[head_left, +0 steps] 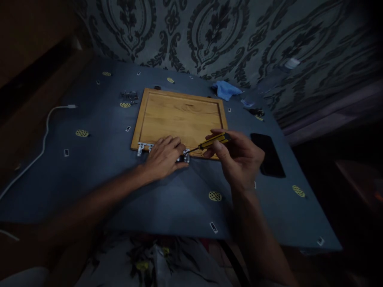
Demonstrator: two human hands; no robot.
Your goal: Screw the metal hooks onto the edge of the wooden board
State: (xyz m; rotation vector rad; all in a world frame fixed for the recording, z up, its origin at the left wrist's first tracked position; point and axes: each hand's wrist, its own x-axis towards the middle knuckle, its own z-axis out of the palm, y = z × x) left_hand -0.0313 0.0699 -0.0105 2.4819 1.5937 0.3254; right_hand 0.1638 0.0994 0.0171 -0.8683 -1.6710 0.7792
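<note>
A framed wooden panel (179, 115) lies flat on the table. A silvery metal strip with a bracket (140, 148) runs along the left part of its near edge. Beside the right end of that edge is a small metal fitting (187, 156). My left hand (164, 157) is closed over the near edge, its fingers on top and its thumb against the metal fitting, partly hiding it. In my right hand (239, 157) is a yellow-and-black screwdriver (214, 140), held at a slant. Its tip meets the fitting next to my left fingers.
A dark phone (267, 155) lies to the right. Small dark screws or parts (129, 95) are scattered left of the panel. A blue cloth (226, 90) and a clear bottle (273, 79) are at the back right. A white cable (46, 133) crosses the left side.
</note>
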